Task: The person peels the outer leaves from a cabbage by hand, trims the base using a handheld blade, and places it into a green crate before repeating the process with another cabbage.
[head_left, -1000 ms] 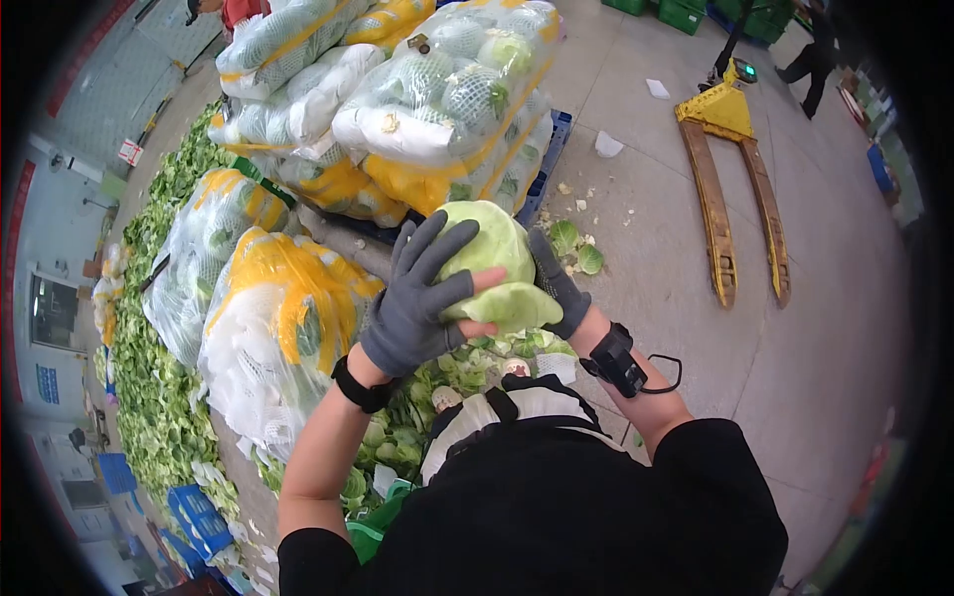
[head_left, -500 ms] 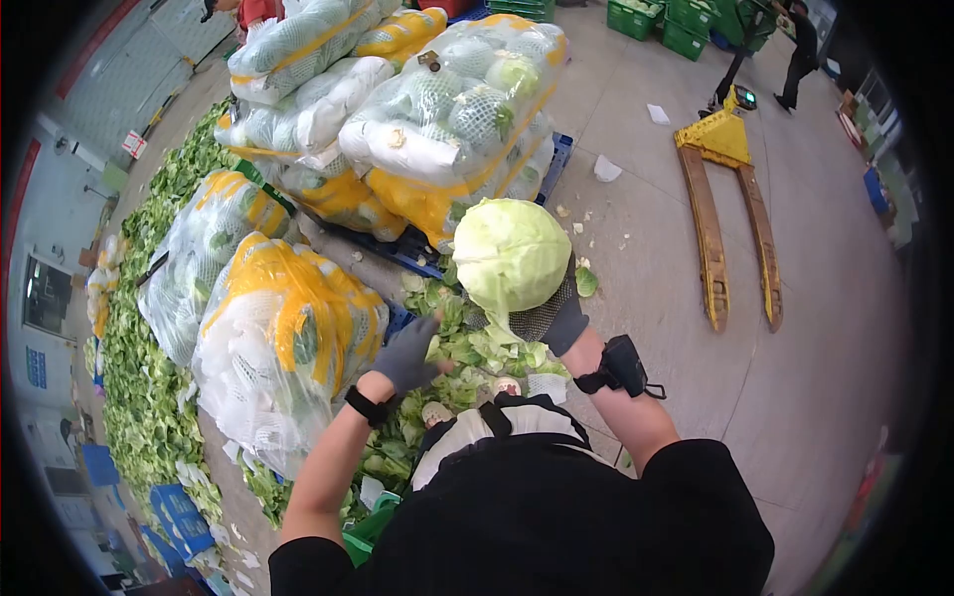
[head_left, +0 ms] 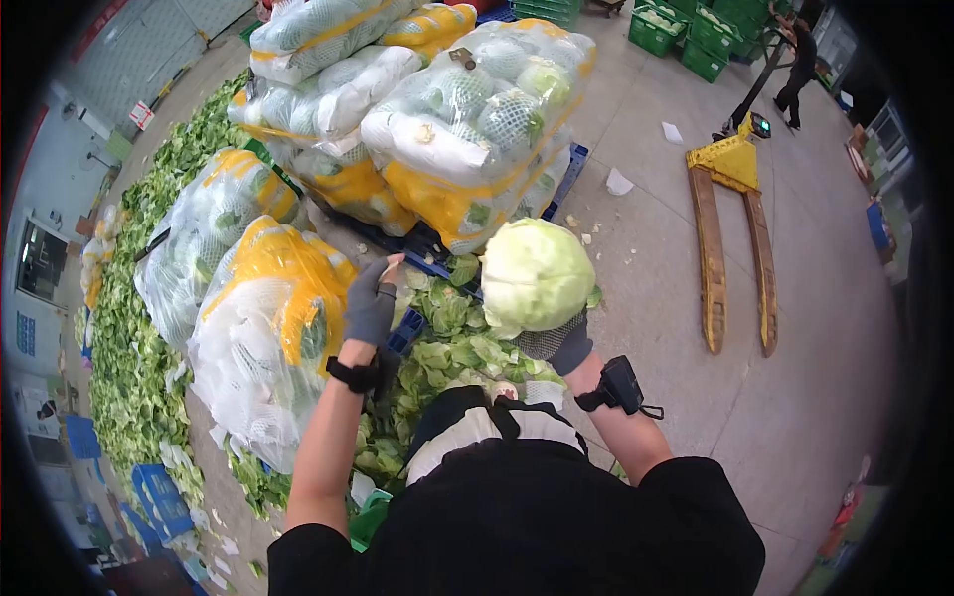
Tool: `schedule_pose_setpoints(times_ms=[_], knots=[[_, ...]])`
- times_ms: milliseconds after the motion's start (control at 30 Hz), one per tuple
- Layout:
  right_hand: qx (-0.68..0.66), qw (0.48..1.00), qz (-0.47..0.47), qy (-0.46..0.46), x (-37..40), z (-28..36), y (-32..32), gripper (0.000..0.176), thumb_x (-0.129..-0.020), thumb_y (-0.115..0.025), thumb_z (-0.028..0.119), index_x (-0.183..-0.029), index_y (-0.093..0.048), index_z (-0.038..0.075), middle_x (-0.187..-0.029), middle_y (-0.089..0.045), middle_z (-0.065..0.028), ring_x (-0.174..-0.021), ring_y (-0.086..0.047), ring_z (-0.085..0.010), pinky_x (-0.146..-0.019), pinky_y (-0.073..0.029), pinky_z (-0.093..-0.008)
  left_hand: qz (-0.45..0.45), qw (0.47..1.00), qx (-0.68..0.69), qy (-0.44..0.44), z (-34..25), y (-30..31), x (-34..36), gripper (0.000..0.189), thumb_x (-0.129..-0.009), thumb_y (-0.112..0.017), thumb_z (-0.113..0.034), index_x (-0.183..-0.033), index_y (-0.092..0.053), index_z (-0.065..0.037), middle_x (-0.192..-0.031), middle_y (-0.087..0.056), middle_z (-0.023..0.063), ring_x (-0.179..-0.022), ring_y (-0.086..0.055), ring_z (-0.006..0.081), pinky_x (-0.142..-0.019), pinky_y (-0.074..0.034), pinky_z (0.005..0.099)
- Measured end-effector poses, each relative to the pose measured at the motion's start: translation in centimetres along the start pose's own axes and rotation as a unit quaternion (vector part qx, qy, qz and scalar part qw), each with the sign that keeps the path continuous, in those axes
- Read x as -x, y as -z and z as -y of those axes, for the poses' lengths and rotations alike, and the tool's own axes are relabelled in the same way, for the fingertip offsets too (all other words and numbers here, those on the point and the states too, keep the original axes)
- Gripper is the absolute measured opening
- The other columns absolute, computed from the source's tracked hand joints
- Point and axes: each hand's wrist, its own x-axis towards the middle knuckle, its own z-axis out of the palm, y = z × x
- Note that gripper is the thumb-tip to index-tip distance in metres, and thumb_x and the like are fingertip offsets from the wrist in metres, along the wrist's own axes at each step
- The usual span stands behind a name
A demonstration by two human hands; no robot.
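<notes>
A pale green cabbage [head_left: 538,275] rests on my right hand [head_left: 568,348], which supports it from below. Dark mesh-textured material shows at its underside; most of the right fingers are hidden. To the left, apart from the cabbage, my left hand [head_left: 372,303] is raised in a grey glove with bare fingertips. Its fingers are drawn together, and anything between them is too small to make out. Beside that hand stands a clear bag of netted cabbages with yellow bands [head_left: 263,328]. Loose cabbage leaves [head_left: 452,353] cover the floor below both hands.
Large bags of cabbages [head_left: 447,129] are stacked on a blue pallet [head_left: 564,182] ahead. A yellow pallet jack [head_left: 730,169] stands at right, a person [head_left: 795,70] near its handle. Green crates [head_left: 656,32] sit behind. A long leaf heap [head_left: 139,328] lines the left; blue baskets [head_left: 162,504] lie there.
My left hand has moved up and left, away from the cabbage, its fingers now drawn together. The cabbage has tilted on my right hand, and the leaf flap along its front no longer hangs down.
</notes>
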Motion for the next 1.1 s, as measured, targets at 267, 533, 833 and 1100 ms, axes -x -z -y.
schedule_pose_setpoints(times_ms=[267, 533, 833, 1100], knots=[[-0.55, 0.835, 0.008, -0.026, -1.6, -0.8, -2.6, 0.059, -0.088, -0.025, 0.048, -0.135, -0.024, 0.013, -0.136, -0.033, -0.0101, -0.125, -0.032, -0.026, -0.104, -0.027, -0.0422, 0.053, 0.991, 0.114, -0.051, -3.8, -3.6, 0.6, 0.066, -0.078, -0.063, -0.021, -0.131, -0.031, 0.001, -0.121, -0.041, 0.024, -0.109, -0.045, 0.0319, -0.09, -0.037, 0.0351], [-0.709, 0.685, -0.086, -0.146, -1.5, -8.5, -3.8, 0.054, -0.09, -0.03, 0.042, -0.134, -0.026, 0.011, -0.135, -0.033, -0.0114, -0.123, -0.035, -0.0258, -0.104, -0.028, -0.0365, -0.088, 0.908, 0.304, 0.273, 10.8, -3.8, -3.1, 0.047, -0.084, -0.054, -0.033, -0.115, -0.045, 0.002, -0.097, -0.058, 0.0177, -0.086, -0.057, 0.0272, -0.072, -0.046, 0.0349], [-0.169, 0.985, -0.009, -0.03, -11.3, -3.9, 1.5, 0.095, -0.062, -0.073, 0.044, -0.134, -0.023, 0.008, -0.13, -0.037, -0.0128, -0.121, -0.036, -0.0244, -0.1, -0.031, -0.0391, 0.266, 0.721, 0.609, 0.198, 2.2, -1.5, -6.1, 0.093, -0.069, -0.046, -0.07, -0.137, -0.021, -0.012, -0.137, -0.031, 0.0103, -0.12, -0.037, 0.0327, -0.091, -0.036, 0.0558], [0.152, 0.98, 0.086, -0.092, -32.0, -2.2, 13.1, 0.034, -0.085, -0.054, 0.031, -0.103, -0.058, 0.002, -0.097, -0.061, -0.0099, -0.088, -0.056, -0.0152, -0.08, -0.043, -0.0288, -0.077, 0.937, 0.339, -0.032, 1.2, -3.9, -16.8, 0.108, -0.055, -0.082, -0.031, -0.135, -0.013, -0.005, -0.13, -0.033, 0.0137, -0.119, -0.037, 0.0252, -0.098, -0.034, 0.0393]])
